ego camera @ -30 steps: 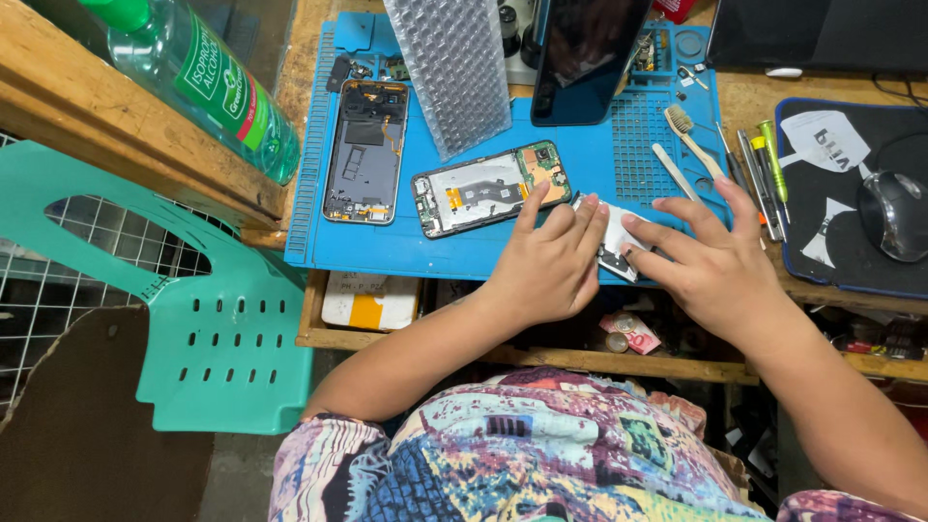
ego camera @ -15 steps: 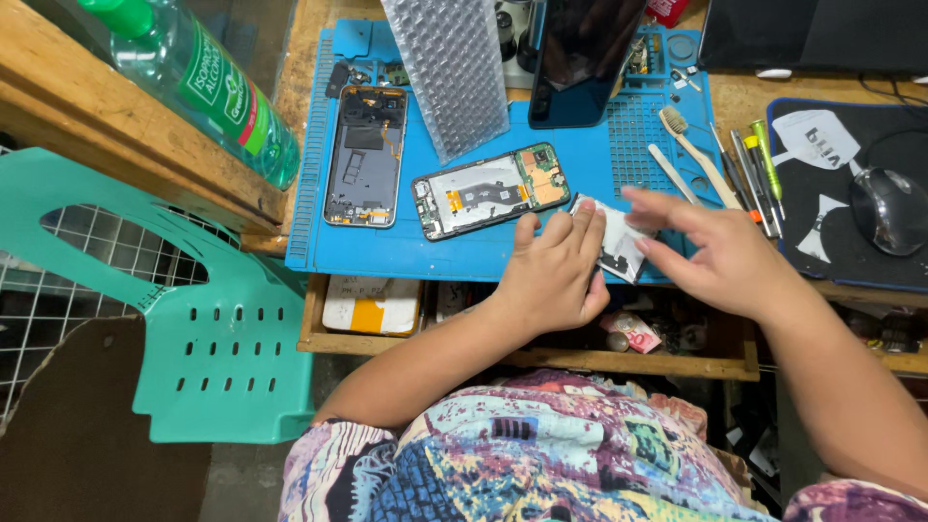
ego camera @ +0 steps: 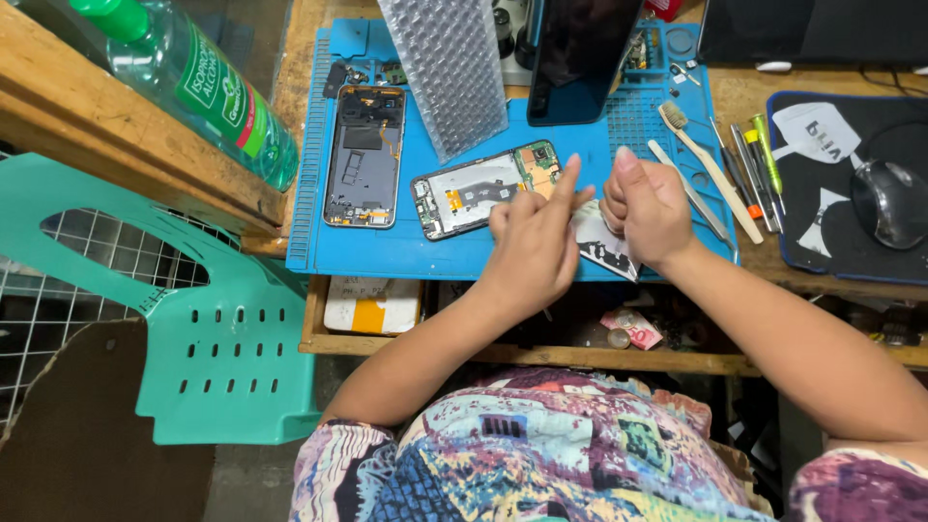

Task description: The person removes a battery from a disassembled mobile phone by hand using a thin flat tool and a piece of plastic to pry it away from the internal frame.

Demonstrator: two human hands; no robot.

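My left hand [ego camera: 534, 246] and right hand [ego camera: 650, 208] sit side by side at the mat's [ego camera: 387, 253] near edge, a torn sheet [ego camera: 601, 244] on the mat between and under them. Opened phone body [ego camera: 483, 188] lies at 10 o'clock of my left hand, fingertips just beside it. Second phone frame [ego camera: 364, 155] further out at 9 o'clock. Bubble-wrap sheet [ego camera: 446, 70] at 11, dark screen panel [ego camera: 580, 56] at 12, leaning. Toothbrush [ego camera: 704, 166] and hand tools [ego camera: 749, 155] at 2 o'clock of my right hand; mouse [ego camera: 889, 201] at 3. Bottle [ego camera: 188, 82] on the shelf far at 10. Chair [ego camera: 184, 319] at 8.
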